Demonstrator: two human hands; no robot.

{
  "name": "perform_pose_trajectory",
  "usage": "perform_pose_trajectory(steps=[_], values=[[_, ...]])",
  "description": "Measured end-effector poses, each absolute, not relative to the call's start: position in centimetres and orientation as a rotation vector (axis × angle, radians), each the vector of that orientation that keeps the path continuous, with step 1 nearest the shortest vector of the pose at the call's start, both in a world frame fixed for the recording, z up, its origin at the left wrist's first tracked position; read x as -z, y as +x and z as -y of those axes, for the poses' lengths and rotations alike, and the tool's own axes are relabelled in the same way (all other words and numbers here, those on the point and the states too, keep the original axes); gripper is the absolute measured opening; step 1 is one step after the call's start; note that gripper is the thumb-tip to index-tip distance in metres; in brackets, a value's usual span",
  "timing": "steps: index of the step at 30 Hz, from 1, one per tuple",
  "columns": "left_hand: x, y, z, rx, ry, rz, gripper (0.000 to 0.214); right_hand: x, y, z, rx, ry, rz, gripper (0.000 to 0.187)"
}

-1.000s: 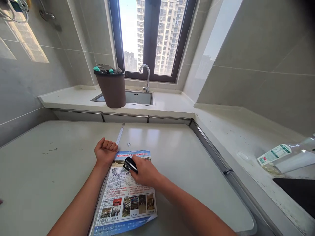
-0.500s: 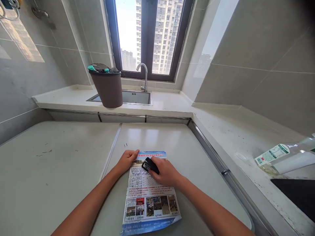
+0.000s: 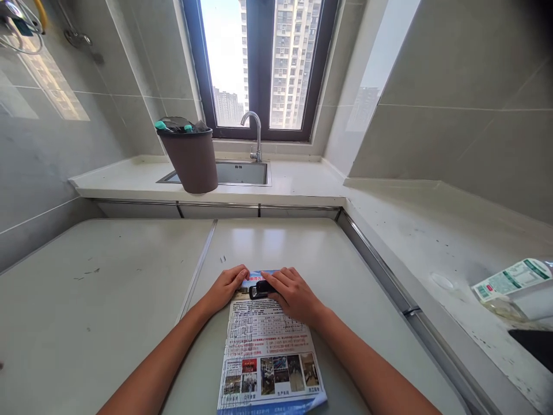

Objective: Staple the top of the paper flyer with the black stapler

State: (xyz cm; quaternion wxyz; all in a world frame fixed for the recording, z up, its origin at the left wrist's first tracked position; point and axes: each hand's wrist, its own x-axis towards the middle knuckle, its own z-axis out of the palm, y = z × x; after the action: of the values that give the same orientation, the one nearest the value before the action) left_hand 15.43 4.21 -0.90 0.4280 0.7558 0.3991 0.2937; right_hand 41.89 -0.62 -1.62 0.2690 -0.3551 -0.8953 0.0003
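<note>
A printed flyer with blue edges, text and photos lies on the white tabletop; dense rows of small dark marks run down its left side. My left hand is closed at the flyer's top left corner, its fingertips on the paper's edge. My right hand rests over the upper right of the flyer, its fingers curled over a small black stapler. The stapler's front points left, toward my left hand, and its rear is hidden under my fingers.
Beyond the table stands a brown bin on the counter, beside a sink with a tap. On the right ledge lies a clear bottle. Tiny bits, perhaps staples, lie on the table.
My right hand has turned flatter and moved slightly up and right, with the stapler now lying more level. My left hand has shifted little. The view has tilted slightly.
</note>
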Motion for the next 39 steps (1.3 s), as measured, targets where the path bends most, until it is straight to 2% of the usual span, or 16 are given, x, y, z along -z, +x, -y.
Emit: perform_pose_trajectory(steps=[10, 16, 20, 26, 31, 39], values=[[1.6, 14.8, -4.5, -0.517, 2.014, -0.858, 0.053, 2.9, 41.7, 0.0, -0.169, -0.966, 2.263, 0.045], [1.3, 15.3, -4.1, -0.458, 2.212, -0.932, 0.029, 2.1, 42.4, -0.4, -0.514, -0.868, 2.043, 0.029], [1.3, 15.4, -3.8, -0.455, 2.255, -0.974, 0.028, 1.6, 43.4, -0.9, -0.609, -0.942, 1.935, 0.036], [1.1, 15.5, -3.3, -0.433, 2.458, -1.108, 0.032, 2.3, 45.5, -2.5, -0.809, -0.839, 2.087, 0.037], [1.3, 15.2, -3.6, -0.379, 2.453, -1.168, 0.038, 2.6, 46.1, -3.4, -0.832, -0.78, 2.184, 0.038], [1.5, 15.0, -4.2, -0.537, 2.411, -1.051, 0.032, 2.1, 46.1, -3.7, -0.912, -0.767, 2.188, 0.04]])
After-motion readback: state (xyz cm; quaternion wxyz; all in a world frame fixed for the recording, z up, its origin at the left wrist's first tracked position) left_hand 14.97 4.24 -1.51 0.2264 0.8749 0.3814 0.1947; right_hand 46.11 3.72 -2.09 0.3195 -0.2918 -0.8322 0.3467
